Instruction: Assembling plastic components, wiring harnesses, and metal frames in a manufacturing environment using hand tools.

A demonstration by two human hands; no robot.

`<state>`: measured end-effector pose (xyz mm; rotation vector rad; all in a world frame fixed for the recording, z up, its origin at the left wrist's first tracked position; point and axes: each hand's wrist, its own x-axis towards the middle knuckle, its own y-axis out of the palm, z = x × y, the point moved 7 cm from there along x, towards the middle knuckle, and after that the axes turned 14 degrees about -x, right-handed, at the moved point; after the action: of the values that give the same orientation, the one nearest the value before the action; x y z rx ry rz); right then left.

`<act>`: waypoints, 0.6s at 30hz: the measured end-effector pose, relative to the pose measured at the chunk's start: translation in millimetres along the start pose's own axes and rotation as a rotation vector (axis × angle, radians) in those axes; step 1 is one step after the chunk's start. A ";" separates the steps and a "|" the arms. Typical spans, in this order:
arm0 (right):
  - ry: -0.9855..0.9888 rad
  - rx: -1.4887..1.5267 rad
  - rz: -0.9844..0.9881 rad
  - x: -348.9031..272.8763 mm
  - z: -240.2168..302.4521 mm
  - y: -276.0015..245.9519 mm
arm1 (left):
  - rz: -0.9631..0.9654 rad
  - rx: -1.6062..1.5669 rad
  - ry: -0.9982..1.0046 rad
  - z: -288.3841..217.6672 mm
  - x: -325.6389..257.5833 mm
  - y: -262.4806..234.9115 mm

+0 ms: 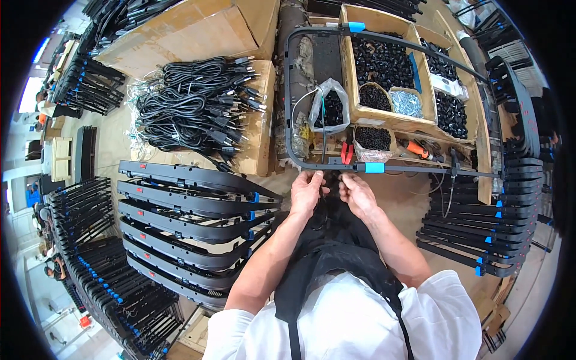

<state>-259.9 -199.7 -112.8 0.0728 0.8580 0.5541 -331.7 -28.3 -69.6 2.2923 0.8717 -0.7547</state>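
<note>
Left hand (306,193) and right hand (359,195) have fingers curled in, can't tell if gripping anything, frame (314,166) just beyond both; looks like close fingertip work by its near bar, next move likely needing steady two-handed alignment.

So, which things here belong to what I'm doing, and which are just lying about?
Likely in the job:
black frame, with your left hand and right hand at its near bar
perhaps the divided parts box

Apparently just lying about:
bundled black cables
red-handled tool
cardboard box
</note>
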 end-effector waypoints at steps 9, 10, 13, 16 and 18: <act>-0.050 -0.007 0.008 5.1 23.7 61.7 | -0.060 0.015 0.002 -3.0 -0.2 -7.0; -0.026 -0.010 0.011 4.2 23.7 63.6 | -0.060 0.027 0.019 -3.2 2.3 -9.2; -0.011 -0.016 0.019 6.8 20.9 63.3 | -0.077 0.028 0.022 -4.1 2.9 -9.0; -0.014 -0.001 0.035 13.1 12.8 59.7 | -0.097 0.018 0.022 -12.1 -7.8 -1.8; -0.010 0.005 0.052 10.8 9.3 57.4 | -0.107 0.009 0.044 -14.0 -15.5 -2.4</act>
<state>-272.3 -143.7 -98.2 0.1027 0.8497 0.5997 -339.0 -23.6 -50.4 2.2922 1.0200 -0.7576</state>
